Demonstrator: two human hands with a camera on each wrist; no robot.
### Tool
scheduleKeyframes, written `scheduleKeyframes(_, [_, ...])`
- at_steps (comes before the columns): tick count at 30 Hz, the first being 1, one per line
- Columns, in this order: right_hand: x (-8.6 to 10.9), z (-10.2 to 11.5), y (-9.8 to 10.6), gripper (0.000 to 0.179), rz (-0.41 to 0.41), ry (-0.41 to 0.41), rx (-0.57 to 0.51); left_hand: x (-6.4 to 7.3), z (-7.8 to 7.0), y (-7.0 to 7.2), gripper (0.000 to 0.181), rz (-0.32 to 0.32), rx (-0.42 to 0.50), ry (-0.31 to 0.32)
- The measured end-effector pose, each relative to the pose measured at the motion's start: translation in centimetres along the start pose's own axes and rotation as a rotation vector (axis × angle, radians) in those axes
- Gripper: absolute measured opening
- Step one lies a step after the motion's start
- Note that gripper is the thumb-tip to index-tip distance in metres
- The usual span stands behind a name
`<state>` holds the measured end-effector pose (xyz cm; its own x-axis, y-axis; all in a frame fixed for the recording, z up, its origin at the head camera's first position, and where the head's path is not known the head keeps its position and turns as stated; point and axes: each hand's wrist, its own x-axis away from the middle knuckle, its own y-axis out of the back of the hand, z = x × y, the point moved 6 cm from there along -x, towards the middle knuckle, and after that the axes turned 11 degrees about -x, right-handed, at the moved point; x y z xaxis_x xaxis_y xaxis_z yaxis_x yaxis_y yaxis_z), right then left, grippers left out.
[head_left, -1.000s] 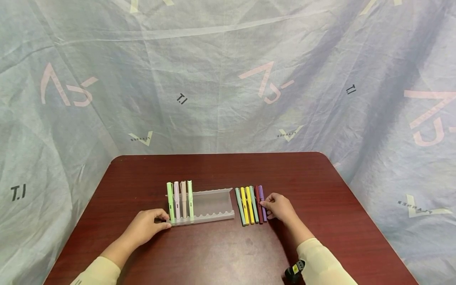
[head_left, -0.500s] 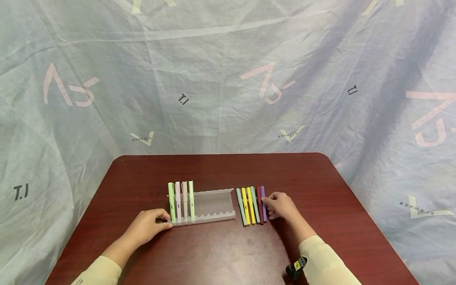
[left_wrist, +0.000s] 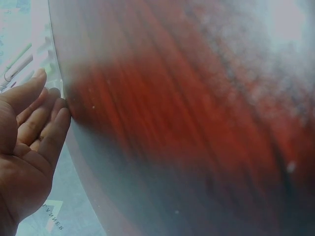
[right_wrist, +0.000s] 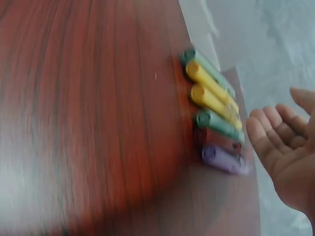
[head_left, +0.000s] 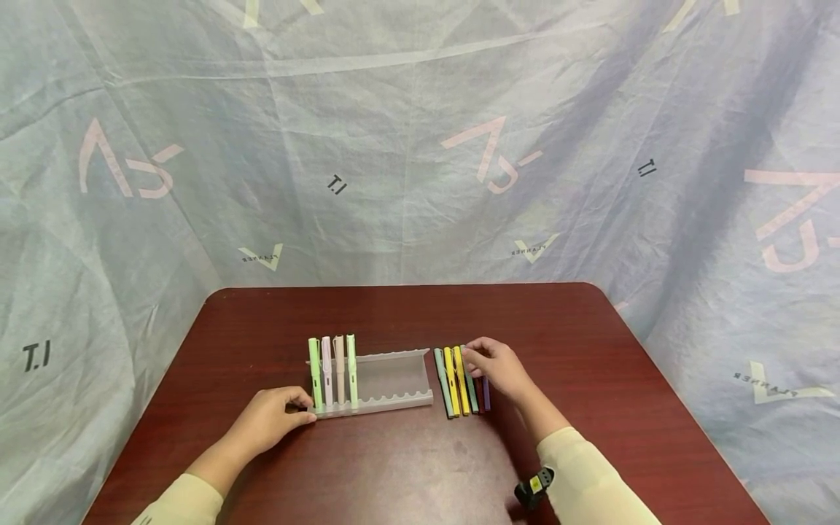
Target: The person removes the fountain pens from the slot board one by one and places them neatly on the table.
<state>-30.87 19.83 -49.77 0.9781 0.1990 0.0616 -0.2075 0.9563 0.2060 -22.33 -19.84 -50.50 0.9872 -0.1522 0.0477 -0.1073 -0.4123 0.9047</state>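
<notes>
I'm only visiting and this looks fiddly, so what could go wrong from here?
The right grip might nudge neighbours out of line, since the six loose pens lie close together. The translucent rack could slide or turn if bumped, as the left grip is at only one end. That might also shift the four racked pens.
</notes>
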Motion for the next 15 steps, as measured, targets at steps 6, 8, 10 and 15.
scheduleKeyframes(6, [0.1,1.2,-4.0,0.038,0.179,0.046,-0.067,0.1,0.0,-0.1,0.011,0.011,0.002,0.013])
scheduleKeyframes(8, [0.1,1.5,-5.2,0.039,0.216,0.053,-0.069,0.1,0.1,-0.1,0.011,0.014,0.005,0.016])
scheduleKeyframes(10, [0.0,1.8,-6.3,0.040,0.243,0.060,-0.072,0.0,0.1,-0.1,0.011,0.011,0.008,0.016])
scheduleKeyframes(15, [-0.1,2.0,-8.4,0.043,0.274,0.066,-0.059,0.0,0.1,-0.1,0.012,0.002,0.007,0.008])
